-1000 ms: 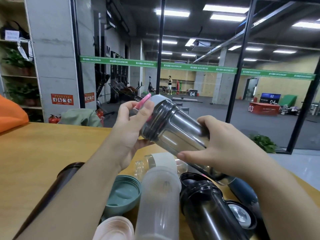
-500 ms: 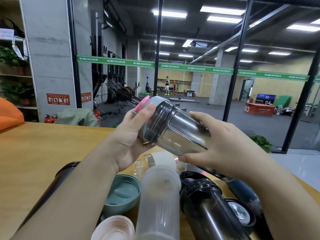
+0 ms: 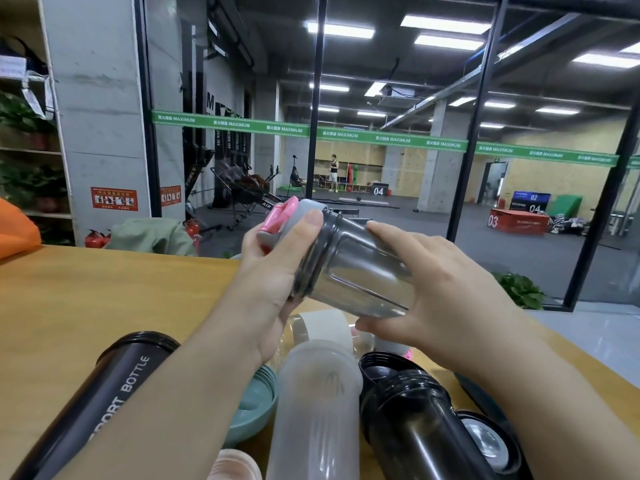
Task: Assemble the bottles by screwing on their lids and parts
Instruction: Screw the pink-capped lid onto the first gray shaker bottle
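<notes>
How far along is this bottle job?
Early on. In hand: the left hand grips the grey-pink lid on the smoky bottle, which the right hand holds. Left: the frosted bottle, two black bottles and the loose teal lid.

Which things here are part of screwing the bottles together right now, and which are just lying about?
In the job:
left hand, gripping the grey lid
right hand, holding the smoky bottle

Lying about on the table:
black sport bottle
frosted bottle
dark bottle
green lid
pale pink lid
</notes>
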Tool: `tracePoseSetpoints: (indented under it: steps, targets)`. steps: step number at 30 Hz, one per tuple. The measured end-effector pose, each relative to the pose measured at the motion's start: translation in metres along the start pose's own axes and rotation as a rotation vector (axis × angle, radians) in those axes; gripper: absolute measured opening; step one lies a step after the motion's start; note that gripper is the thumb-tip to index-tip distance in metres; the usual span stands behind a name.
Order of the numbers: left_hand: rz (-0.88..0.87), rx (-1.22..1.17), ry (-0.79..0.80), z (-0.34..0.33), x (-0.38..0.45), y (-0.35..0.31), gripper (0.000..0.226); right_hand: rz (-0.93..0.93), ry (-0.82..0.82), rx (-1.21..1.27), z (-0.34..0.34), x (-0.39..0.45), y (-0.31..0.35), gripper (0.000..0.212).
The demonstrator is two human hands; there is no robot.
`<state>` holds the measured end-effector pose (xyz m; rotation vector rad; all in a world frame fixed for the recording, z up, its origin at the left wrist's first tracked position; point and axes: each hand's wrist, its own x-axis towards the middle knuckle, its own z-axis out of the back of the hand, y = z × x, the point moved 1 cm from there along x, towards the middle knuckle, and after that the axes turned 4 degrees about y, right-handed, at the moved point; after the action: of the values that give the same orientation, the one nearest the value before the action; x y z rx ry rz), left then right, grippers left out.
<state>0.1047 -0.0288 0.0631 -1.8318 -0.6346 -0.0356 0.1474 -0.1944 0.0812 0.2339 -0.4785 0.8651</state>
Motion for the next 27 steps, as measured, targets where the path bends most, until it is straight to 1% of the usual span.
tracePoseSetpoints:
  steps: [3, 5, 6, 9, 13, 16, 18, 20, 22, 24, 27]
  targets:
    - [-0.02, -0.014, -0.017, -0.002, 0.0, 0.002, 0.058, 0.038, -0.116, -0.088, -0.007, 0.001, -0.004, 0.098]
    - [-0.048, -0.042, -0.016, -0.003, 0.0, 0.002, 0.057, 0.063, -0.194, -0.091, -0.011, 0.001, -0.008, 0.096]
    - [-0.061, -0.049, -0.012, -0.003, 0.0, 0.002, 0.058, 0.066, -0.204, -0.084, -0.012, 0.001, -0.008, 0.095]
    - [-0.096, -0.042, 0.017, -0.004, -0.001, 0.0, 0.062, 0.053, -0.193, -0.033, -0.009, -0.001, -0.009, 0.095]
    - [-0.131, -0.041, 0.028, -0.005, -0.002, 0.004, 0.055, 0.023, -0.098, 0.011, -0.004, -0.004, -0.007, 0.096]
    - [-0.133, -0.029, 0.013, -0.007, -0.002, 0.006, 0.053, 0.015, -0.049, 0.017, -0.005, -0.004, -0.008, 0.097]
    - [-0.109, -0.034, 0.017, -0.006, -0.001, 0.005, 0.055, 0.028, -0.093, -0.012, -0.007, -0.003, -0.008, 0.097]
    - [-0.072, -0.026, 0.042, -0.003, 0.0, 0.005, 0.064, 0.057, -0.189, -0.083, -0.012, -0.003, -0.01, 0.097]
    - [-0.056, -0.01, 0.062, -0.001, 0.0, 0.006, 0.072, 0.078, -0.228, -0.109, -0.014, -0.003, -0.011, 0.097]
    - [-0.065, -0.014, 0.069, -0.001, -0.001, 0.007, 0.069, 0.067, -0.183, -0.084, -0.012, -0.002, -0.011, 0.097]
    - [-0.102, -0.015, 0.077, 0.0, -0.001, 0.009, 0.055, 0.006, -0.043, 0.044, -0.009, -0.002, -0.011, 0.096]
